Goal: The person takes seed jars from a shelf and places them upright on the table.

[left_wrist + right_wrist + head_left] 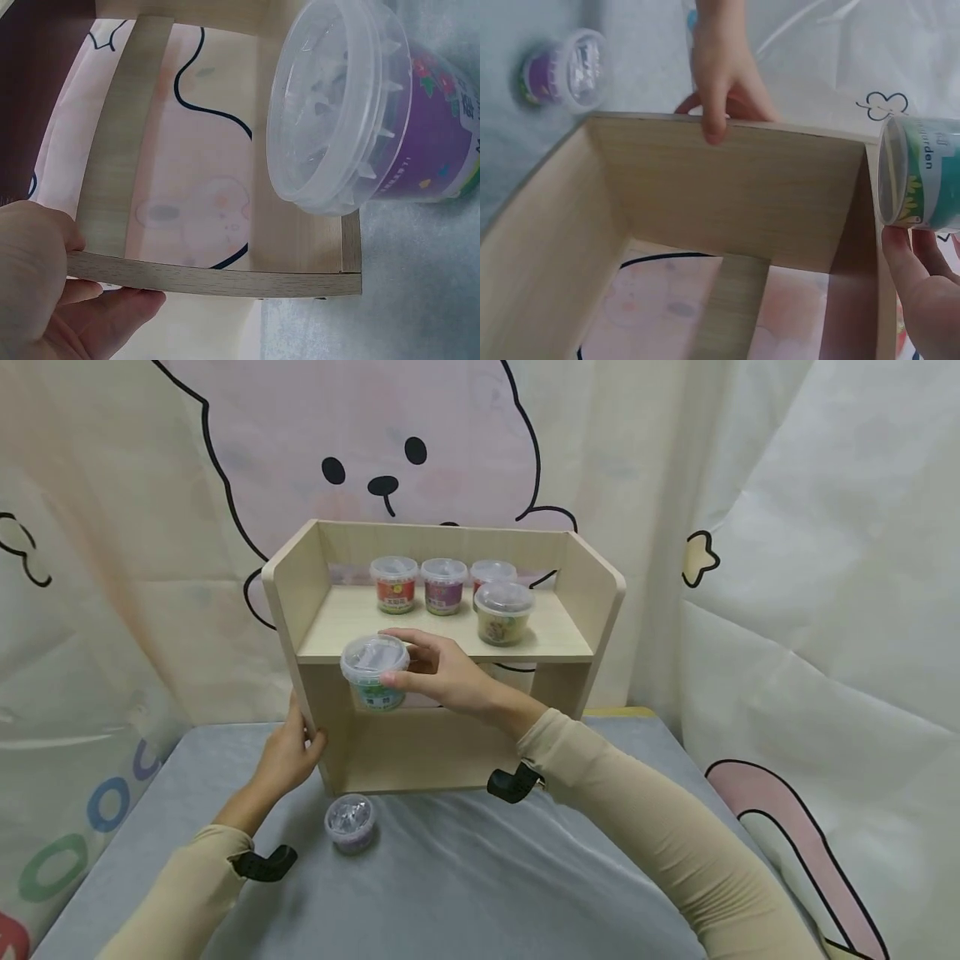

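My right hand (pixel 457 677) holds a clear plastic tub with a green label (pixel 369 664) between thumb and fingers, just in front of the upper shelf's front edge. In the right wrist view the tub (pixel 930 176) lies sideways to the camera by the right fingers. My left hand (pixel 283 762) grips the left side panel of the small wooden shelf unit (pixel 450 531), with fingers outside and thumb on its edge, as the left wrist view shows. On the tablecloth before the unit stands a lidded purple tub (pixel 350 823), not touched by either hand.
On the upper shelf stand tubs with red (pixel 395 585), purple (pixel 444 587) and yellow (pixel 504 614) labels, plus another red one (pixel 492 570) partly hidden behind the yellow. A grey-blue cloth (pixel 480 877) covers the table. Printed curtains (pixel 615 460) hang behind.
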`<move>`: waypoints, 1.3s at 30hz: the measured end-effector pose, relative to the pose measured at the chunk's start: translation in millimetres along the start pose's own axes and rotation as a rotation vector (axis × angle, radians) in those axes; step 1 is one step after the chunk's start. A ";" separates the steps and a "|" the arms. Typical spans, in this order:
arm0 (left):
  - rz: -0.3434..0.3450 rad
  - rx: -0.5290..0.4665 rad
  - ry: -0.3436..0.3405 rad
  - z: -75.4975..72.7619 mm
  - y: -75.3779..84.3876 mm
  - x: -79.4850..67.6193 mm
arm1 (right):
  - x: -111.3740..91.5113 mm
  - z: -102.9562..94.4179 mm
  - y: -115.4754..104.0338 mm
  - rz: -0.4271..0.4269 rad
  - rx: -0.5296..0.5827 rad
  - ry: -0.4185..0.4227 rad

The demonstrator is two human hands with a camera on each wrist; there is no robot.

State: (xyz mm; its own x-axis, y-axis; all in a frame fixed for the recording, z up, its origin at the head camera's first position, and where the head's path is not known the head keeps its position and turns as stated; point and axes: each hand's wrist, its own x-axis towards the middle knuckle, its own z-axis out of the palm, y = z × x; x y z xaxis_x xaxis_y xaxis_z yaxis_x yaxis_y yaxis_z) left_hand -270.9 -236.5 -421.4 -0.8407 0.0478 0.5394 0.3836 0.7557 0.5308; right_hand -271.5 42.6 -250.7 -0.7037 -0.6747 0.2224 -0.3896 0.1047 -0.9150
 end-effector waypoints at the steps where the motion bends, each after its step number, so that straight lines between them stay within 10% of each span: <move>1: -0.005 0.004 0.003 -0.4 -0.3 0.3 | -0.7 1.0 1.6 -0.001 0.001 -0.006; 39: -0.065 0.020 -0.071 -3.3 2.5 0.9 | -39.9 30.6 96.6 0.090 0.041 -0.045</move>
State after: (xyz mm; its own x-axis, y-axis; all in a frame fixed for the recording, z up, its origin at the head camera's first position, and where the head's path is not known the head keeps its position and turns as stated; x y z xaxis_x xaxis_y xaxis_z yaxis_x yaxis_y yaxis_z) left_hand -269.3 -236.7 -417.4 -0.8888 0.0436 0.4563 0.3202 0.7713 0.5500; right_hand -262.8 57.4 -358.3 -0.7070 -0.6962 0.1243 -0.3007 0.1368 -0.9439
